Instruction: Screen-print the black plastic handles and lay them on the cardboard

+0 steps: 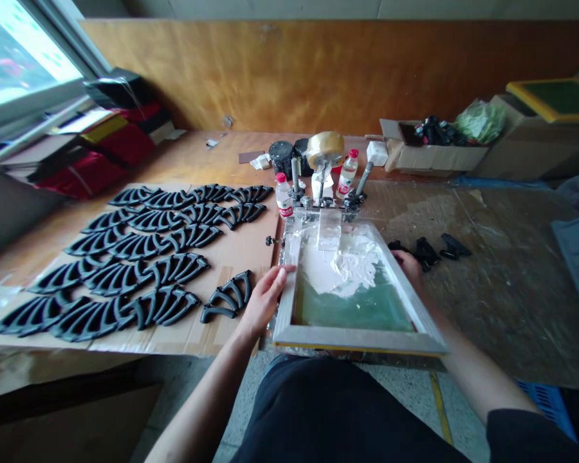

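Currently, my left hand [266, 297] grips the frame [347, 338] near the front edge of the desk [502, 315]; my right hand [409, 267] meets its right side, hold unclear from here.

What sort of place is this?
Probably a small screen-printing workshop: a metal-framed screen smeared with white paste, beside rows of curved black parts laid on cardboard.
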The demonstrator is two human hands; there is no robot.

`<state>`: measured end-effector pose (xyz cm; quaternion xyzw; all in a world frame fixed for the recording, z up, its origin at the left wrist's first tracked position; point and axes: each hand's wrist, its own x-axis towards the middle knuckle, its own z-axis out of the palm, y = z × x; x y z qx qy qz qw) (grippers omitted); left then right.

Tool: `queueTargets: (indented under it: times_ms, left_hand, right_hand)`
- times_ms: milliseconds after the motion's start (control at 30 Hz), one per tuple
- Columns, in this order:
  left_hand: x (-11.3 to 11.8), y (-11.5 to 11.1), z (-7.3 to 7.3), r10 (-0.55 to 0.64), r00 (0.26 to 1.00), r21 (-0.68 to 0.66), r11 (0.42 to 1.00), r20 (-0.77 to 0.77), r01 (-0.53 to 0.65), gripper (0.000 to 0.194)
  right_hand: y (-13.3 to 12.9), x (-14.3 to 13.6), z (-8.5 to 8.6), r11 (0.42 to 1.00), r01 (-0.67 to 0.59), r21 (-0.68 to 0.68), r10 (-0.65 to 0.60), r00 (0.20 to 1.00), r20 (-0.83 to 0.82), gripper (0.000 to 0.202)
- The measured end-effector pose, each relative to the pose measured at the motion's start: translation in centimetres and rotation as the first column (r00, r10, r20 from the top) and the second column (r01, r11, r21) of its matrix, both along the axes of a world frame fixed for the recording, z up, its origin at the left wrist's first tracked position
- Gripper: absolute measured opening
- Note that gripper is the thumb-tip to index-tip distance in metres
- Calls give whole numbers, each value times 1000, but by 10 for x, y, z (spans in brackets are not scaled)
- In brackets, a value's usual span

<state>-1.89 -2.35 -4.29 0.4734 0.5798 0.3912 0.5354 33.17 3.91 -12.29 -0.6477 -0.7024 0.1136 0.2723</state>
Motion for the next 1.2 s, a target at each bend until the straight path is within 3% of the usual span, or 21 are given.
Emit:
queueTargets:
  times_ms: [67, 100, 200, 300, 400, 500, 567, 667, 767, 833, 933, 1033, 1133, 1200]
  left_hand:
    - [-3, -10, -32, -27, 1000, -76, 997, -11, 26, 64]
    - [-3, -13, -47, -22, 999, -97, 995, -28, 19, 68]
    - [0, -13, -83, 0, 991, -115, 993, -134, -16, 69]
    - [1, -9, -99, 5, 976, -115, 993, -216, -30, 62]
    - [0, -7, -103, 12, 972, -116, 992, -236, -41, 57]
    - [-1, -7, -104, 10, 968, -115, 993, -252, -41, 55]
    - [-2, -7, -105, 2, 962, -112, 993, -271, -34, 55]
    - [-1, -8, -108, -1, 956, -105, 994, -295, -32, 53]
    - [-1, -8, -109, 9, 954, -98, 994, -300, -41, 51]
    - [-1, -8, -110, 10, 956, -90, 995, -293, -38, 49]
    - [-2, -9, -108, 13, 963, -80, 996, -271, -36, 49]
    - [-2, -9, -107, 27, 966, -77, 996, -256, -48, 50]
    - [-1, -9, -107, 29, 969, -82, 995, -245, -51, 50]
    - [-1, -9, -105, 21, 973, -93, 995, -229, -43, 51]
  right_hand:
    - [14, 3, 14, 991, 115, 73, -113, 993, -39, 39]
    - [20, -5, 21, 985, 112, 134, -106, 993, -51, 37]
    - [33, -55, 39, 956, -80, 282, 74, 997, 31, 51]
    - [40, -106, 48, 944, -247, 217, 207, 959, 192, 51]
    - [38, -130, 45, 947, -321, 27, 304, 918, 256, 23]
    - [20, -130, 36, 900, -429, -77, 431, 850, 303, 2]
    - [0, -123, 31, 836, -546, -57, 529, 774, 347, 10]
    - [-26, -108, 32, 686, -728, -25, 678, 625, 387, 18]
    - [-30, -96, 40, 580, -813, -59, 772, 525, 358, 16]
    - [-23, -96, 43, 606, -793, -68, 764, 557, 326, 14]
    - [-19, -104, 36, 729, -684, 36, 634, 693, 343, 13]
    - [-33, -109, 23, 715, -688, 124, 606, 698, 382, 20]
    - [-44, -105, 22, 680, -728, 84, 669, 663, 335, 18]
    - [-36, -106, 30, 732, -679, 58, 644, 718, 265, 13]
